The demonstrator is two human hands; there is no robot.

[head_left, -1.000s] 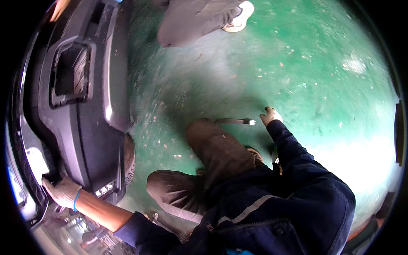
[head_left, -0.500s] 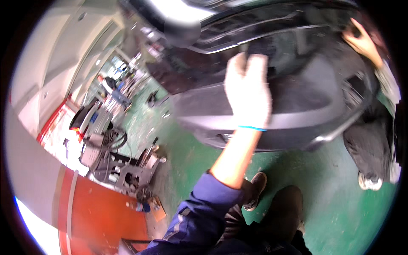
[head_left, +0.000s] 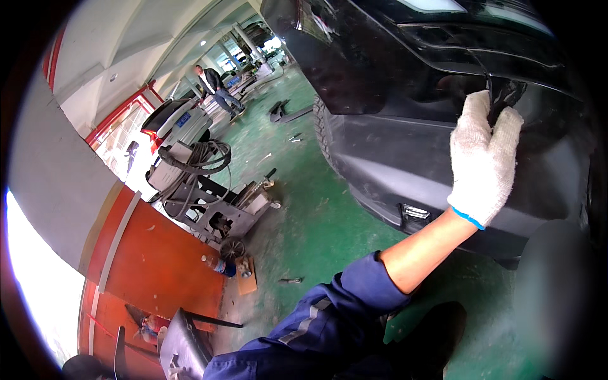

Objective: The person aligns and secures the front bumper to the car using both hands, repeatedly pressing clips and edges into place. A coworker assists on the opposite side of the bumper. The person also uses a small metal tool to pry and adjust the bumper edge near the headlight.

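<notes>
My left hand (head_left: 484, 158) wears a white knitted glove with a blue cuff. It is at the rear of a dark car, its thumb apart from the fingers and its fingertips at a seam in the glossy black panel (head_left: 443, 44). Nothing shows between thumb and fingers. Below the hand spreads the matte grey bumper (head_left: 392, 149), with a small clear lamp (head_left: 415, 212) low in it. My right hand is out of view.
A wheeled workshop machine (head_left: 215, 202) with coiled cables stands left of the car on the green floor. Nearby are an orange panel (head_left: 158, 253), a bottle (head_left: 215, 263) and a chair (head_left: 180, 345). A person (head_left: 218, 88) stands farther back, near a white car (head_left: 183, 120).
The view has swung left, so the car and my gloved hand sit farther right. A co-worker's hand and legs at the right have gone out of view. My hand stays at the car's rear.
</notes>
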